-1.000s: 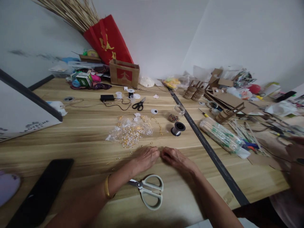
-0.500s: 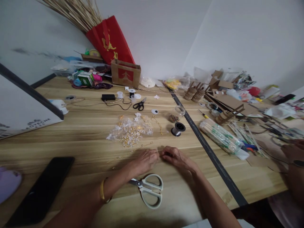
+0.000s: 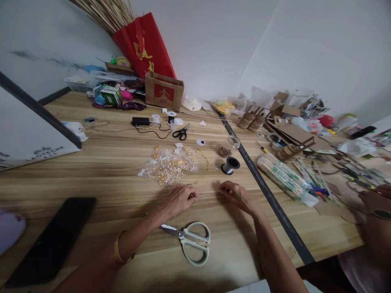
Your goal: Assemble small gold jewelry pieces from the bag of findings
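My left hand (image 3: 182,199) is closed in a pinch just below the pile of gold and clear beads (image 3: 171,169); what it grips is too small to make out. Over the wood to its right, my right hand (image 3: 235,195) is also pinched, its contents unclear. A faint thin line seems to run between the two. White-handled scissors (image 3: 195,243) lie below my left hand. A wire spool (image 3: 230,166) stands above my right hand, with a small tub of beads (image 3: 225,151) behind it. A gold chain (image 3: 203,159) lies beside the pile.
A black phone (image 3: 51,242) lies at the left. Black scissors (image 3: 181,132) and a black adapter (image 3: 140,121) are farther back. Bagged sticks (image 3: 284,178) lie at the right, near another person's hand (image 3: 377,201). A paper bag (image 3: 164,91) stands by the wall.
My hands have moved apart, the left one to the left and the right one to the right. More of the white-handled scissors' blades shows. The view has shifted slightly.
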`<state>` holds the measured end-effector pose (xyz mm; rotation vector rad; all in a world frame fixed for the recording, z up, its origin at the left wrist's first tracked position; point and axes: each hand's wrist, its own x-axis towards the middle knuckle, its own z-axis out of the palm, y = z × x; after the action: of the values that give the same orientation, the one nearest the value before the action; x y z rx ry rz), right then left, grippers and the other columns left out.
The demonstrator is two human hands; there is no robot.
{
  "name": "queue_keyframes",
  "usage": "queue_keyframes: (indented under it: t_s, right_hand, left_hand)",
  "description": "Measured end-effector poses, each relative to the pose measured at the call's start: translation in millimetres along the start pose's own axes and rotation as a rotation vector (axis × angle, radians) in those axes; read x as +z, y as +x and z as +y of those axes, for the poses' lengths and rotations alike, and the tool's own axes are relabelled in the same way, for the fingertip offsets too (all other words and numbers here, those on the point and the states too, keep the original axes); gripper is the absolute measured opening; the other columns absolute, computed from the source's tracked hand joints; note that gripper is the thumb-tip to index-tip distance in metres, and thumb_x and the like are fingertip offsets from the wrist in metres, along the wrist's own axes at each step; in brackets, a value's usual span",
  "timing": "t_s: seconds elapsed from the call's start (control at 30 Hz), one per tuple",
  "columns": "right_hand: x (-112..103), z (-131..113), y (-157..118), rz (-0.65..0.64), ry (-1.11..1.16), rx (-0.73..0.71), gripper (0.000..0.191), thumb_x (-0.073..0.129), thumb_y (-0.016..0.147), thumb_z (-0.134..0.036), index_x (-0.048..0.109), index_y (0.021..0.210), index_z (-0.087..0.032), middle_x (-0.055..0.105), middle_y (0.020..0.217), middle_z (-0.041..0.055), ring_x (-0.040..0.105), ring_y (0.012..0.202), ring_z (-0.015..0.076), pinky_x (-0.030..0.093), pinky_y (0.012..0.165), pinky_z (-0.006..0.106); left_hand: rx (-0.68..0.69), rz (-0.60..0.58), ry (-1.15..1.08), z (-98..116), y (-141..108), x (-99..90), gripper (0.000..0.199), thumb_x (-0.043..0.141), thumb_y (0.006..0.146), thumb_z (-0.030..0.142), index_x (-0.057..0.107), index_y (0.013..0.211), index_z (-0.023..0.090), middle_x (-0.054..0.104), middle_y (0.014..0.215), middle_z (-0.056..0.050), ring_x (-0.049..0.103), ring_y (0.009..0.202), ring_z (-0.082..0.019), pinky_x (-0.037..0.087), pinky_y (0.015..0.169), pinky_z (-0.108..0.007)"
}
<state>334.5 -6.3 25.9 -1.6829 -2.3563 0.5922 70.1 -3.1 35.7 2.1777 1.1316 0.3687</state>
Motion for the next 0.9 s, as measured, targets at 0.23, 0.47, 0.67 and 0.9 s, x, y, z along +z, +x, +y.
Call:
queue_keyframes:
  t_s: [0.23,0.47,0.67,0.9]
  right_hand:
    - [-0.5,-29.5,-7.6,-0.114,-0.226,-0.112,0.018,0.045,0.092,-0.02,0.062,0.09,-0.017,0.061,0.089,0.0047,0.058,0.08,0.0151,0.037,0.066,0.023]
    - [1.5,-67.8,-8.5,-0.216,-0.451,-0.205,0.018,0.041,0.093,-0.011,0.058,0.089,-0.016,0.061,0.088,0.0066,0.056,0.079,0.0171,0.035,0.063,0.026]
    - [19.1,-66.4,-0.4,-0.265,-0.572,-0.214,0.015,0.044,0.088,-0.007,0.056,0.091,-0.015,0.06,0.091,0.0087,0.054,0.079,0.0197,0.036,0.062,0.028]
    - [34.2,-52.5,-8.3,-0.154,-0.609,-0.254,0.018,0.042,0.088,-0.006,0.054,0.1,-0.015,0.058,0.097,0.0107,0.052,0.09,0.0206,0.038,0.075,0.031]
  left_hand:
    - [0.142,0.013,0.097,-3.5,-11.7,-1.1,0.019,0.046,0.088,0.016,0.064,0.083,0.016,0.065,0.086,-0.004,0.06,0.08,-0.016,0.042,0.074,-0.024]
    - [0.172,-0.012,0.178,-3.8,-17.9,1.7,0.021,0.044,0.09,0.017,0.062,0.079,0.016,0.062,0.081,-0.004,0.058,0.075,-0.015,0.04,0.069,-0.025]
    - [0.111,-0.005,0.141,-3.0,-20.1,-0.7,0.02,0.047,0.088,0.015,0.065,0.079,0.015,0.065,0.08,-0.003,0.059,0.076,-0.015,0.041,0.071,-0.025]
    - [0.116,0.06,0.093,-18.4,-22.3,4.0,0.021,0.044,0.089,0.017,0.065,0.086,0.017,0.067,0.085,-0.003,0.06,0.079,-0.016,0.043,0.074,-0.026]
